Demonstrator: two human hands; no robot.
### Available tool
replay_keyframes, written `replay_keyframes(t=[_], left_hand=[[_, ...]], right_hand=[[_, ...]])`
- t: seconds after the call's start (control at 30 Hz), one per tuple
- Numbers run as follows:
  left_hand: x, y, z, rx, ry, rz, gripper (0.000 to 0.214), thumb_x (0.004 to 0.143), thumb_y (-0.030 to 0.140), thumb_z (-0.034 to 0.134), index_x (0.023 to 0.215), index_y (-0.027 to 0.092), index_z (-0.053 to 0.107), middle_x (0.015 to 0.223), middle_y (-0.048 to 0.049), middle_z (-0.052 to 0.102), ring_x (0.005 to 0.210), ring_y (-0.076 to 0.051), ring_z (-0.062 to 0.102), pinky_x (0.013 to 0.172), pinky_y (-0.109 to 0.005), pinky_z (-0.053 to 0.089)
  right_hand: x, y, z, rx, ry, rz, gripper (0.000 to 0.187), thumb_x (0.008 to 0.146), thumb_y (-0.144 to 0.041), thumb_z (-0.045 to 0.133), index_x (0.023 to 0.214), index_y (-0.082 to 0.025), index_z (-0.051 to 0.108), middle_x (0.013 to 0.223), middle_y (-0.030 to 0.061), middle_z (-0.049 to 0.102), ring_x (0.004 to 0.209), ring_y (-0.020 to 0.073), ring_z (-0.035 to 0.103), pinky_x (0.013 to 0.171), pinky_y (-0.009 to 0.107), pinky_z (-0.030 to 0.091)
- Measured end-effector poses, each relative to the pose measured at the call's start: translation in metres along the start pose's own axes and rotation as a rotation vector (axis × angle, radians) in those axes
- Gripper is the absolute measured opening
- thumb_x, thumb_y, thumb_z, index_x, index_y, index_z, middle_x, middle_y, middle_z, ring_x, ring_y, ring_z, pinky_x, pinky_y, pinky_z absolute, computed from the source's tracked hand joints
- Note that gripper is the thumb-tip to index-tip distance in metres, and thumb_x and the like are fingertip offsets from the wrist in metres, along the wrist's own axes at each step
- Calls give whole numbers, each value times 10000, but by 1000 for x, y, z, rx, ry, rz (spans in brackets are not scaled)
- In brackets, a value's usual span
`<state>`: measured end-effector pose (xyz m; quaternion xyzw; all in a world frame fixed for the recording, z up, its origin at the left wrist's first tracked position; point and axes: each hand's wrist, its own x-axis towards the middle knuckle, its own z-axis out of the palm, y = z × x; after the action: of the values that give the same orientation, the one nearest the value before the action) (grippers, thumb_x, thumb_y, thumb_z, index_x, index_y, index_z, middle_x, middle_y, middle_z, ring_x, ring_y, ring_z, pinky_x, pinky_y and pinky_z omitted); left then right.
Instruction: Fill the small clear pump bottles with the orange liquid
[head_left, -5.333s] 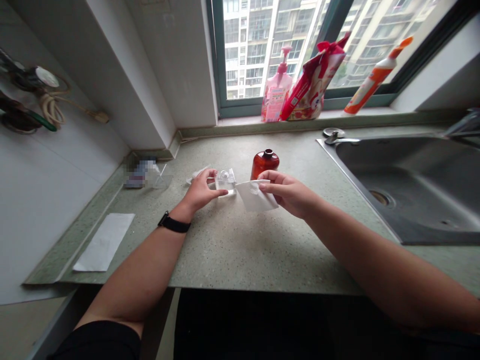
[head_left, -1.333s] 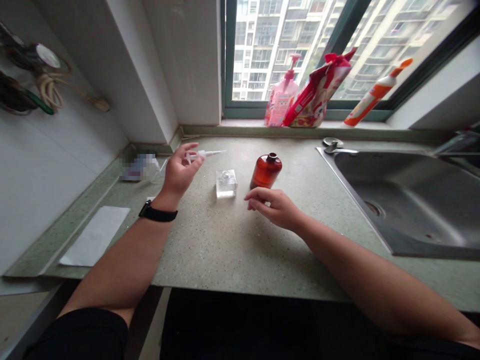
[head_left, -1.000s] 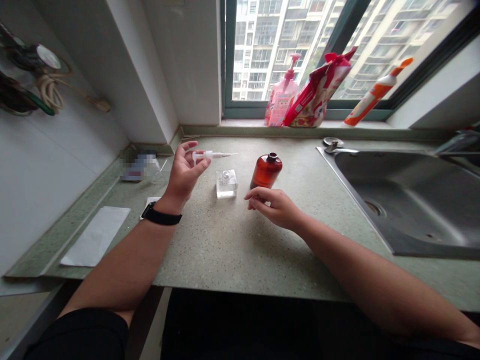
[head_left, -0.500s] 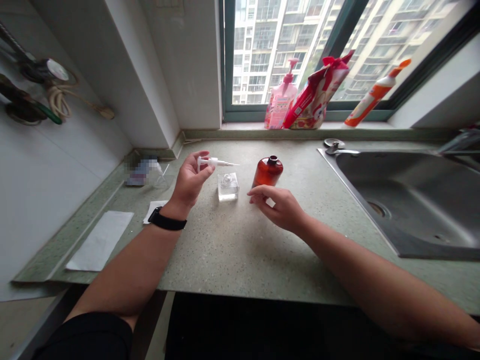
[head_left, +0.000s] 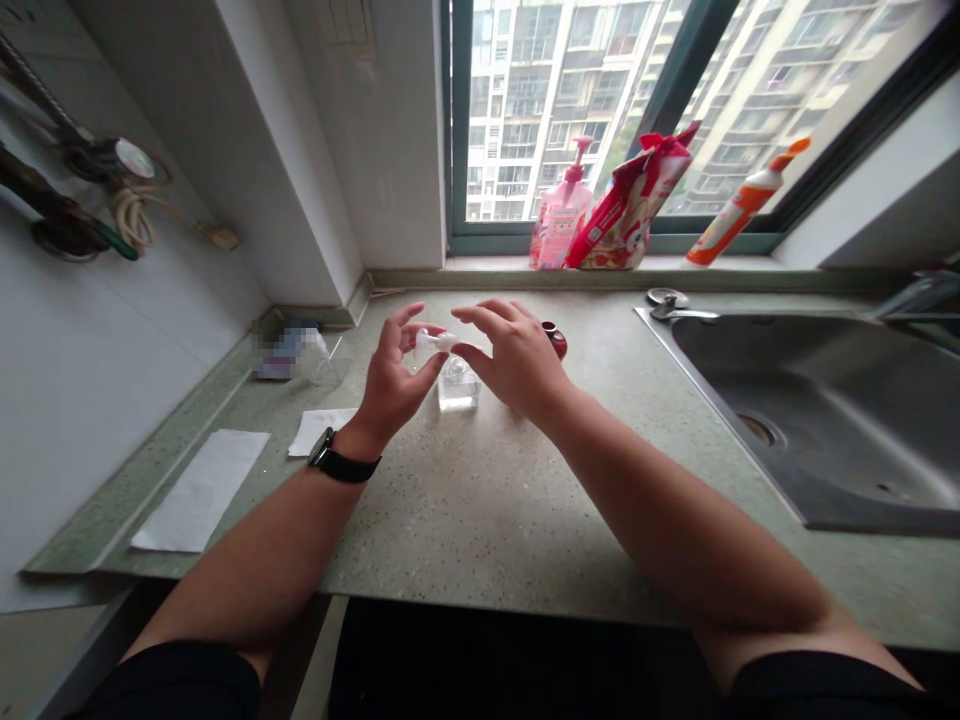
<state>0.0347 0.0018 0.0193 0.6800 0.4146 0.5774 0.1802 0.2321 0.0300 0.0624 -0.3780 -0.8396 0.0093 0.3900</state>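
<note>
A white pump dispenser head [head_left: 441,342] lies roughly level above the counter, pinched by the fingers of my left hand [head_left: 401,375], which wears a black watch. My right hand [head_left: 517,360] is at the pump's right side, its thumb close to it and its fingers apart; whether it touches cannot be made out. The pump's tube end is hidden behind my right hand. Just below stands a clear square bottle [head_left: 459,392], upright and with liquid in it. Behind my right hand is an amber-brown bottle [head_left: 556,340], with only its open neck and shoulder showing.
A steel sink [head_left: 780,400] is on the right. White paper sheets [head_left: 202,490] and a clear container [head_left: 326,370] lie to the left. On the windowsill stand a pink pump bottle [head_left: 561,220], a red bag [head_left: 630,210] and an orange-and-white bottle [head_left: 739,215].
My right hand has moved up and left from beside the amber bottle to the pump, now covering much of that bottle. My left hand keeps hold of the pump, shifted slightly right.
</note>
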Motion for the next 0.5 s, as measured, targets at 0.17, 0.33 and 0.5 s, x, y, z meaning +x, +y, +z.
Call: replay_keyframes(t=[0.17, 0.33, 0.5], left_hand=[[-4, 2, 3, 22, 11, 53, 653, 970, 234, 819, 1533, 310, 496, 1246, -61, 758, 1220, -249, 743, 1162, -461, 555], [-7, -1, 5, 46, 70, 141, 688, 975, 324, 861, 1546, 326, 476, 1215, -39, 778, 1169, -234, 759, 1165, -460, 558], [-8, -5, 4, 95, 99, 208, 714, 972, 466, 865, 1549, 310, 473, 1172, -38, 771, 1087, -217, 766, 1082, -435, 603]], right_hand=[[-11, 6, 6, 20, -2, -20, 284, 1050, -363, 721, 1321, -293, 770, 1206, 93, 793, 1157, 320, 682, 1044, 508, 526], [-17, 10, 7, 135, 11, -49, 257, 1039, -354, 750, 1289, -324, 802, 1210, 75, 804, 1166, 294, 698, 1062, 495, 549], [-19, 16, 13, 368, 120, -21, 203, 957, -257, 838, 1152, -313, 824, 1121, 27, 825, 1084, 249, 756, 1006, 451, 591]])
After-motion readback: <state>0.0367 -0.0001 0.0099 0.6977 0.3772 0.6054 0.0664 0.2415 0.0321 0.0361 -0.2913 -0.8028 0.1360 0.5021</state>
